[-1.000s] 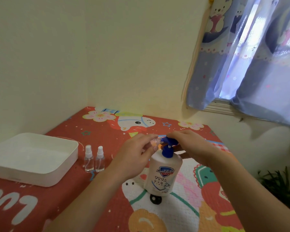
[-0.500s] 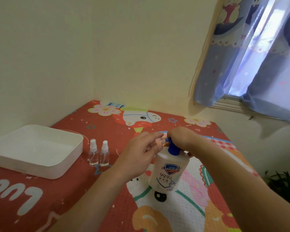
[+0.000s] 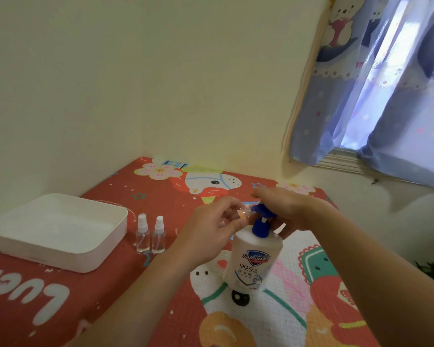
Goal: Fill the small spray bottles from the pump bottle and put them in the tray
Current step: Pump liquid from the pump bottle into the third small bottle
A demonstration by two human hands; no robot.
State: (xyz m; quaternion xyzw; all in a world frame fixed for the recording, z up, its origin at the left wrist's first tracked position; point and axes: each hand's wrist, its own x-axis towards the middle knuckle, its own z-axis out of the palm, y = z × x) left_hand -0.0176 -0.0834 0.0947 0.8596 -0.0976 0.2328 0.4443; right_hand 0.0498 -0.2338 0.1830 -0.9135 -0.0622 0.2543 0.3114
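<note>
A small clear spray bottle (image 3: 238, 216), without its cap, is pinched in the curled fingers of the left hand (image 3: 211, 231), with its open neck held tilted against the spout of the blue pump head (image 3: 262, 214). The right hand (image 3: 288, 209) is laid over that pump head from the other side, palm down, with the fingers loosely bent across the top; whether they are closed round it cannot be told. Directly below both hands the white Safeguard pump bottle (image 3: 253, 264) is stood upright on the worktop (image 3: 110, 284), which is covered by a red cartoon-printed mat.

To the left of the left hand, well apart from it, two capped spray bottles (image 3: 149, 235) are stood upright side by side, just beside each other, each with a white spray top. Further left of them, just beside the pair, a white rectangular tray (image 3: 58, 234) is set on the mat.

Beyond the hands a cream wall is seen, and above and to the right of the right hand a blue patterned curtain (image 3: 376, 83) is hung over a window.
</note>
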